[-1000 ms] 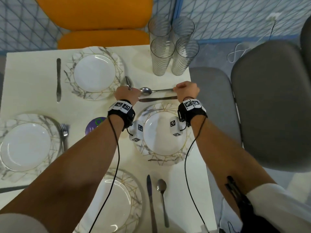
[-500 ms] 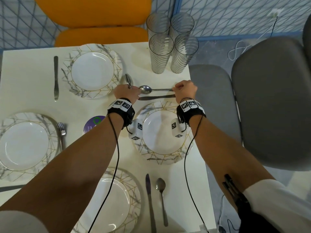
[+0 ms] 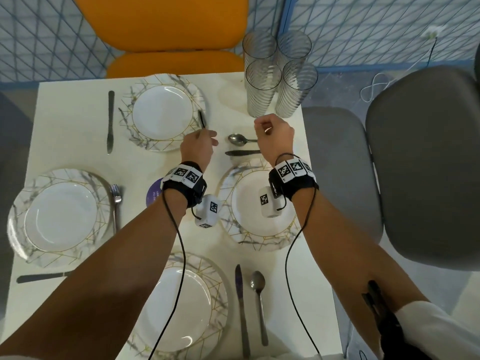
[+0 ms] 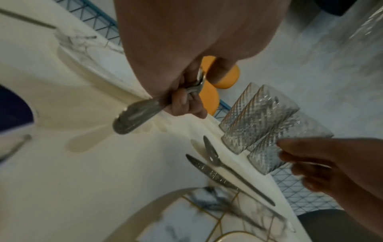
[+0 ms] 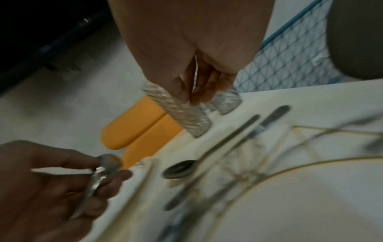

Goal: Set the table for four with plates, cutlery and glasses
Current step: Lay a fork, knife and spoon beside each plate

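Note:
My left hand [image 3: 200,141] pinches a spoon [image 3: 202,119] by its handle, with the bowl standing over the right rim of the far plate [image 3: 130,100]. The wrist view shows that spoon's handle [image 4: 134,117] sticking out below my left hand [image 4: 186,101]. My right hand [image 3: 268,128] hovers with loosely curled fingers and nothing in it, just in front of the ribbed glasses [image 3: 263,89]. Under it a second spoon [image 3: 237,139] and a knife [image 3: 241,152] lie side by side on the table, beyond the right plate [image 3: 233,229]. Behind my right hand [image 5: 192,96] stand the glasses [image 5: 186,114].
The left plate [image 3: 15,216] has a fork [image 3: 115,201] beside it and a knife [image 3: 41,278] in front. The near plate [image 3: 218,294] has a knife [image 3: 241,307] and spoon [image 3: 258,294] to its right. Another knife [image 3: 110,123] lies left of the far plate. Orange chair [image 3: 168,22] behind, grey chair [image 3: 428,165] right.
My right hand has let go of the spoon on the table and lifted toward the glasses. My left hand has carried its spoon left, to the far plate's rim.

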Action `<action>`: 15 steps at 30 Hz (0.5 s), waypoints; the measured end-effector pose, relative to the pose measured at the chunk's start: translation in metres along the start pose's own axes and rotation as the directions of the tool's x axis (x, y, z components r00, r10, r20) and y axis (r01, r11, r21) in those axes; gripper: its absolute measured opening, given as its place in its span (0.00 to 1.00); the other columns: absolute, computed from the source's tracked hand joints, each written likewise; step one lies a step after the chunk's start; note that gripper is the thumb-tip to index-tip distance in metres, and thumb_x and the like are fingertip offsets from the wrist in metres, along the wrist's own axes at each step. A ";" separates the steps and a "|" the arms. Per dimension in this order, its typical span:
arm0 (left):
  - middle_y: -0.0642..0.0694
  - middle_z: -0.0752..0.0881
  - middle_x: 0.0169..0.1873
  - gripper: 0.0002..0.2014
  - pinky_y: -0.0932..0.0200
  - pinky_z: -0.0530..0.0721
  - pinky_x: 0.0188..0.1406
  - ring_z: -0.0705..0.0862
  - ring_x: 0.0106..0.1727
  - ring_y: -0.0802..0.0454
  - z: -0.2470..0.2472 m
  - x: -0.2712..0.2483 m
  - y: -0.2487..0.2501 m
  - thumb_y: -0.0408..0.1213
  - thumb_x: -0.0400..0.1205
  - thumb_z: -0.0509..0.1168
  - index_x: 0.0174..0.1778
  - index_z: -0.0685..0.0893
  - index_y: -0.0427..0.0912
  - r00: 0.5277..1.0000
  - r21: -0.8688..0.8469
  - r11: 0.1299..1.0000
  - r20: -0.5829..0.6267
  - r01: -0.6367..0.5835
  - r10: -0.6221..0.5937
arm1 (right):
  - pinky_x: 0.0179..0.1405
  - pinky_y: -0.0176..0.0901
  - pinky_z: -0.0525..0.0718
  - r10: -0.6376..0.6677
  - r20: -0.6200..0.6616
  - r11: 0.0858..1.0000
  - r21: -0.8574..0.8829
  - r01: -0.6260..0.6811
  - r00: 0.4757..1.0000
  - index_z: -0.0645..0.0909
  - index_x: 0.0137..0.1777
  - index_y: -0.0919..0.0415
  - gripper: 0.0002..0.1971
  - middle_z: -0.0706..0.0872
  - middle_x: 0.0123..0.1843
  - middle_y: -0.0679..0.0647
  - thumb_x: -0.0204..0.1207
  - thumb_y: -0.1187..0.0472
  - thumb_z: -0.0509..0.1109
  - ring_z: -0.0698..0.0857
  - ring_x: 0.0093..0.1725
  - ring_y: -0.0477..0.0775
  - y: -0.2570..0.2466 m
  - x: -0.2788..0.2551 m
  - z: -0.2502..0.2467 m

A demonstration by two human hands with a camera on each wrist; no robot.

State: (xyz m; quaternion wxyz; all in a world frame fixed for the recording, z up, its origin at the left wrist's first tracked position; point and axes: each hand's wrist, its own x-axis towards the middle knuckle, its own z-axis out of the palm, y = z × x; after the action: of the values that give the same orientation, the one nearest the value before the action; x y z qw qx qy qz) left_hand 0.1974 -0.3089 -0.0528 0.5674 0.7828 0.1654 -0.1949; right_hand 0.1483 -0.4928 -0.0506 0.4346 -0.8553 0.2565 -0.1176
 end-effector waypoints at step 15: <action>0.51 0.90 0.35 0.11 0.66 0.77 0.30 0.82 0.28 0.55 -0.116 -0.053 -0.010 0.41 0.89 0.65 0.54 0.93 0.44 0.929 0.037 0.931 0.088 -0.364 0.360 | 0.51 0.50 0.92 -0.047 0.345 0.979 0.201 -0.025 0.938 0.90 0.57 0.52 0.19 0.93 0.42 0.46 0.67 0.46 0.82 0.92 0.45 0.46 -0.141 -0.055 0.060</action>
State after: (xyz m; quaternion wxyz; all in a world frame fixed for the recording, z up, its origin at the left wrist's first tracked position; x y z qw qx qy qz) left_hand 0.1603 -0.1976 -0.0024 0.5790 0.8061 -0.0095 -0.1222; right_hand 0.1746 -0.3529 0.0285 0.5570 -0.8154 0.1575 0.0074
